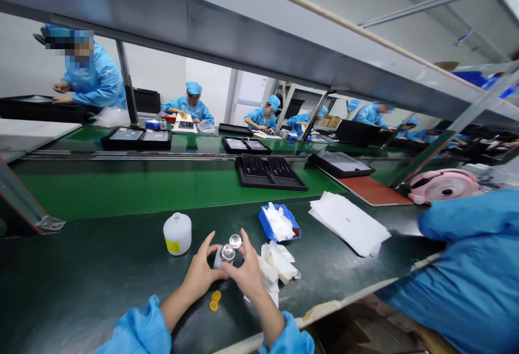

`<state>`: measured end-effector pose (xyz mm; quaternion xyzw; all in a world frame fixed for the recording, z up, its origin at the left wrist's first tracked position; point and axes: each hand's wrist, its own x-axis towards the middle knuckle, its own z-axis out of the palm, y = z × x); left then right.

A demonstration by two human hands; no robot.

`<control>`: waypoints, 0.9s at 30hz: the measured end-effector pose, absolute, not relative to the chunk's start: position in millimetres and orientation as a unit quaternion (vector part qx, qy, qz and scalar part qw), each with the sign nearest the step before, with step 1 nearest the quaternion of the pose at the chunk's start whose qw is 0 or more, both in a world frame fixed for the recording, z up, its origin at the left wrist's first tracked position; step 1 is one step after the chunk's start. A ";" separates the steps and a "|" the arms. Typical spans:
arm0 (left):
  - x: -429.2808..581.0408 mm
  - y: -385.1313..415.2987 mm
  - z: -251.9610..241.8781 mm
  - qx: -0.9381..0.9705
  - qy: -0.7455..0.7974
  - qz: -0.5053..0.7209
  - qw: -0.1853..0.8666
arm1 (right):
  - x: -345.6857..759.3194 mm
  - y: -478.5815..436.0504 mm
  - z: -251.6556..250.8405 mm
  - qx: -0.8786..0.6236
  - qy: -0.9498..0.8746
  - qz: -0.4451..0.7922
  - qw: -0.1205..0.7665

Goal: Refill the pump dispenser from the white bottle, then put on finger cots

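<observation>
My left hand (200,270) and my right hand (247,270) meet over the dark green bench (101,278), both closed around a small shiny metal cylinder part (227,252); a second round metal cap (235,241) shows just above it by my right fingertips. Crumpled white wipes (278,265) lie right beside my right hand. Two small yellow rings (214,300) rest on the bench under my wrists. A white plastic bottle (177,233) with a yellow label stands left of my left hand.
A blue tray (265,224) holding white wipes and a stack of white sheets (348,221) lie ahead right. Black trays (270,173) sit on the green conveyor. A co-worker's blue sleeve (474,267) is close on the right. Other people in blue work across the line.
</observation>
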<state>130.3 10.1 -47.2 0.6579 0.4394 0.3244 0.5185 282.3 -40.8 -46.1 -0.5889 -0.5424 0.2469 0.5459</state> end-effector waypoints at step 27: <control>132.4 9.1 -46.6 0.646 0.432 0.324 0.540 | 284.2 -35.6 -55.6 -0.563 -0.568 0.247 0.547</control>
